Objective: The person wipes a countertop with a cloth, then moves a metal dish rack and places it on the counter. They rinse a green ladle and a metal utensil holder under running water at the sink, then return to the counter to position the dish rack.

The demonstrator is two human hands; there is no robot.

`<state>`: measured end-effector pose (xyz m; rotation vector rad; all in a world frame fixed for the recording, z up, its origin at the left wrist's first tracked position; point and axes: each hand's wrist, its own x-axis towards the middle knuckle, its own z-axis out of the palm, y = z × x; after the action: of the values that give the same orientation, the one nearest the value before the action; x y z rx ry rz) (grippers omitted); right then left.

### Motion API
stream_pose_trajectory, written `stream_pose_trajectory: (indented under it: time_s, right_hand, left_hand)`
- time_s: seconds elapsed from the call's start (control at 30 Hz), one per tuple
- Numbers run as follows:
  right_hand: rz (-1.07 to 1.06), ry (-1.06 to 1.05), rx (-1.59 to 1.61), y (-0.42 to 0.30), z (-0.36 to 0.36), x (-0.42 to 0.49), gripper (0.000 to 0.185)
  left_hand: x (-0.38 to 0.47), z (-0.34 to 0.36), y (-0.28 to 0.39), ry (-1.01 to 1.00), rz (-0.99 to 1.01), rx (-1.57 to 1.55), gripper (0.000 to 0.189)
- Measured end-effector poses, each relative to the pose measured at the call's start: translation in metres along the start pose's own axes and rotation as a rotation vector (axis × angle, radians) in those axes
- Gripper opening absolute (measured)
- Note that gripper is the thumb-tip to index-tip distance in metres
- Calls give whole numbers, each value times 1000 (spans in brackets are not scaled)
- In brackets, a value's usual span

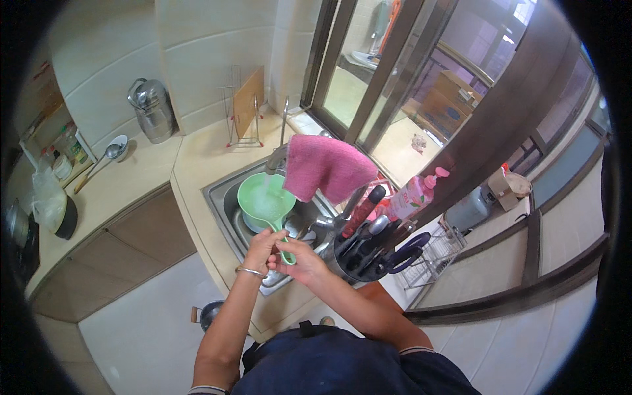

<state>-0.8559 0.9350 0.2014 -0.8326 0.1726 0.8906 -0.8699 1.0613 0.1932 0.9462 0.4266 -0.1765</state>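
Observation:
Over the steel sink [216, 210], both hands grip the handle of a light green plastic water ladle [253, 191]. My left hand [261, 248], with a metal bangle at the wrist, holds the handle near the bowl. Farther back, my right hand [302, 257] closes around the handle's end. Water runs from the tap [275, 160] into the ladle, which holds bubbly water. Beneath the ladle, a bowl and some metal items are partly hidden in the sink. A pink towel [326, 168] hangs just right of the ladle.
A black utensil holder [338, 259] with knives and scissors stands close by my right forearm. Behind it is a pink pump bottle [412, 195]. A wooden cutting board [248, 102] leans in a rack. A pot [211, 313] sits low beside my left forearm.

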Motion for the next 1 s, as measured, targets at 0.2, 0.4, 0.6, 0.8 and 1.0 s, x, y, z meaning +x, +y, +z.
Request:
stream_pose_trajectory:
  time_s: [0.2, 0.4, 0.6, 0.8, 1.0]
  right_hand:
    - [35, -32, 162, 0, -11, 5, 17]
    - [20, -120, 222, -2, -10, 4, 16]
    - [-51, -54, 151, -11, 1, -4, 19]
    - [-49, -6, 189, -17, 11, -6, 15]
    - [-42, -22, 184, -19, 15, -9, 20]
  left_hand:
    - [9, -5, -11, -2, 6, 94, 24]
    - [6, -13, -20, -88, -66, -173, 30]
    - [-11, -27, -73, -29, 69, -25, 30]
    - [-23, -13, -120, -235, 206, 347, 48]
    - [-16, 20, -113, -313, 488, 811, 58]
